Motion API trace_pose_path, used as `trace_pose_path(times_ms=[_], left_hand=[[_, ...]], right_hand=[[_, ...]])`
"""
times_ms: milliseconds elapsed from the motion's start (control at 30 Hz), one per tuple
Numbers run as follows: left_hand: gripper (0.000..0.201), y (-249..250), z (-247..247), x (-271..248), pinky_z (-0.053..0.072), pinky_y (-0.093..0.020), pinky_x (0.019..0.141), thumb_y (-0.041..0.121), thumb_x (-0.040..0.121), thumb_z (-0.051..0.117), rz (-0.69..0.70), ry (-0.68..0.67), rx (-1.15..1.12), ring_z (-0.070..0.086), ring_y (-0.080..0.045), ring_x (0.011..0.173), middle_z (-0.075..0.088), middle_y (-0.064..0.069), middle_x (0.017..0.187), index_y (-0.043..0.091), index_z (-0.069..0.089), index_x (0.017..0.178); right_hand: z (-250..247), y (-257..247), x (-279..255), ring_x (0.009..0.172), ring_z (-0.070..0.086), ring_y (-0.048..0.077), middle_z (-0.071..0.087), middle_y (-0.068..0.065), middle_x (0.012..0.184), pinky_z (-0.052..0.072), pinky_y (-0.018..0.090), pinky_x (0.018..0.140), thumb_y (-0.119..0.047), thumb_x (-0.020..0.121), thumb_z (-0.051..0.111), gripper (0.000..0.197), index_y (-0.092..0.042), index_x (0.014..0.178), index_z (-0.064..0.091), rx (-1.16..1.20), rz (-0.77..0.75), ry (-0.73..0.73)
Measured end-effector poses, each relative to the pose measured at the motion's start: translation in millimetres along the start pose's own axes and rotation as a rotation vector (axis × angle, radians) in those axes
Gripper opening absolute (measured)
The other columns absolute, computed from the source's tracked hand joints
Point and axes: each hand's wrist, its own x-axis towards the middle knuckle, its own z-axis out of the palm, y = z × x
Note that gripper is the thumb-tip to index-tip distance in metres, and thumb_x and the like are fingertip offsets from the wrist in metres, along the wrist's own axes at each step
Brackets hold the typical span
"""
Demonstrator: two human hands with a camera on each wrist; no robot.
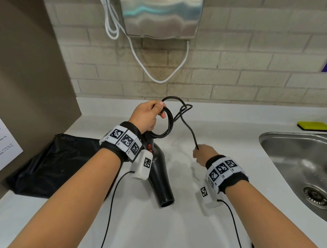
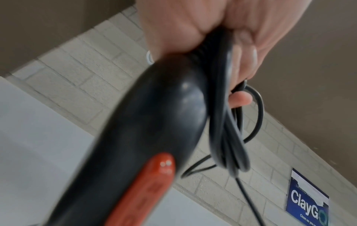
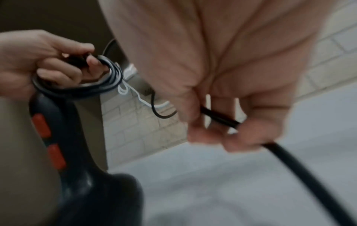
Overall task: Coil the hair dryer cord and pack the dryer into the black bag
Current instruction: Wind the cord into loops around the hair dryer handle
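The hair dryer [image 1: 159, 174] is being held nozzle-down over the white worktop [image 1: 200, 214], its handle end and several gathered loops of the cord [image 1: 161, 126] being gripped together by the left hand [image 1: 146, 115], whose fingers are curled closed around them. A free length of the cord is being led across to the right hand [image 1: 203, 154], where it is being pinched between the thumb and the bent fingers; the far end is running on out of the right wrist view, and the plug is not being shown. The black bag [image 1: 57, 164] is lying flat on the worktop to the left, just beside the dryer, with its mouth apparently shut.

The dryer is judged to be rigid, smooth plastic, light enough for one hand, and best taken by the handle below the red switches [image 2: 146, 185]. The cord is judged to be pliant but springy, so the loops are likely to be sprung open if the left grip is being loosened; the bundle is best being held where the strands cross. The bag is judged to be thin and limp, so its opening will probably need to be spread by one hand while the dryer is being slid in.
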Motion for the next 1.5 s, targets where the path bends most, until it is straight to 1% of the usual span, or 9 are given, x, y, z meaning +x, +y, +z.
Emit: trace_pose_path(times_ms=[133,400,533,700,833,967,1200,1300,1500], left_hand=[[0.025,0,1,0,0.019,-0.018,0.037,0.021,0.100,0.039,-0.002,0.001,-0.006,0.023,-0.006,0.030,0.055,-0.001,0.068,0.016,0.056,0.082],[0.024,-2,-1,-1,0.022,-0.015,0.034,0.021,0.100,0.038,0.017,0.020,0.000,0.027,-0.005,0.029,0.054,-0.001,0.070,0.016,0.056,0.084],[0.025,-2,-3,-3,0.021,-0.017,0.035,0.021,0.100,0.038,0.019,0.036,-0.006,0.026,-0.005,0.029,0.054,0.000,0.069,0.015,0.056,0.084],[0.024,-1,-3,-4,0.021,-0.017,0.035,0.021,0.100,0.039,0.003,0.038,-0.006,0.025,-0.006,0.030,0.055,0.000,0.069,0.015,0.056,0.084],[0.024,-2,0,-2,0.023,-0.016,0.035,0.022,0.100,0.039,0.005,0.035,0.000,0.026,-0.006,0.030,0.056,0.001,0.069,0.016,0.057,0.084],[0.022,-2,1,-2,0.023,-0.015,0.034,0.022,0.099,0.040,-0.001,0.038,-0.013,0.026,-0.005,0.030,0.056,0.001,0.069,0.012,0.058,0.090],[0.024,0,2,-3,0.023,-0.016,0.035,0.022,0.099,0.040,-0.002,0.032,-0.006,0.026,-0.004,0.030,0.056,0.001,0.070,0.016,0.057,0.084],[0.025,0,2,-3,0.023,-0.017,0.036,0.023,0.099,0.040,0.002,0.034,0.004,0.026,-0.004,0.030,0.055,0.001,0.069,0.016,0.057,0.083],[0.024,0,3,-2,0.023,-0.016,0.035,0.024,0.099,0.040,0.001,0.040,0.016,0.026,-0.005,0.030,0.056,0.002,0.069,0.018,0.058,0.084]], right_hand=[[-15,-28,-4,0.058,0.044,0.019,0.049,0.009,0.071,0.044,0.034,0.061,-0.010,0.094,0.034,0.030,-0.013,0.067,0.046,0.588,-0.200,0.124],[-37,-76,-29,0.064,0.047,0.012,0.050,0.001,0.068,0.048,0.026,0.071,-0.006,0.097,0.034,0.030,-0.014,0.071,0.048,1.079,-0.604,0.148],[-26,-56,-17,0.091,0.052,0.017,0.056,0.001,0.100,0.045,0.031,0.086,-0.004,0.091,0.049,0.017,-0.012,0.104,0.056,0.864,-0.476,0.206],[-15,-17,-13,0.125,0.045,0.026,0.045,0.012,0.138,0.036,0.030,0.100,-0.026,0.089,0.057,0.053,-0.006,0.135,0.040,0.096,-0.163,0.001],[12,8,-12,0.107,0.057,0.026,0.059,0.012,0.123,0.043,0.030,0.078,-0.040,0.083,0.061,0.051,-0.003,0.118,0.056,-0.432,-0.058,-0.270],[31,20,-10,0.084,0.057,0.020,0.067,0.007,0.101,0.047,0.028,0.076,-0.042,0.076,0.069,0.045,-0.007,0.104,0.067,-0.547,-0.050,-0.413],[35,16,-16,0.075,0.052,0.019,0.056,0.007,0.085,0.041,0.026,0.073,-0.023,0.089,0.053,0.022,-0.004,0.094,0.063,-0.513,-0.124,-0.307],[30,12,-16,0.071,0.051,0.021,0.052,0.008,0.081,0.046,0.027,0.072,-0.012,0.094,0.043,0.020,0.001,0.091,0.058,-0.335,-0.117,-0.277],[21,-3,-6,0.052,0.051,0.016,0.057,0.010,0.082,0.050,0.026,0.051,0.005,0.091,0.041,0.036,-0.003,0.126,0.043,0.739,-0.026,-0.178]])
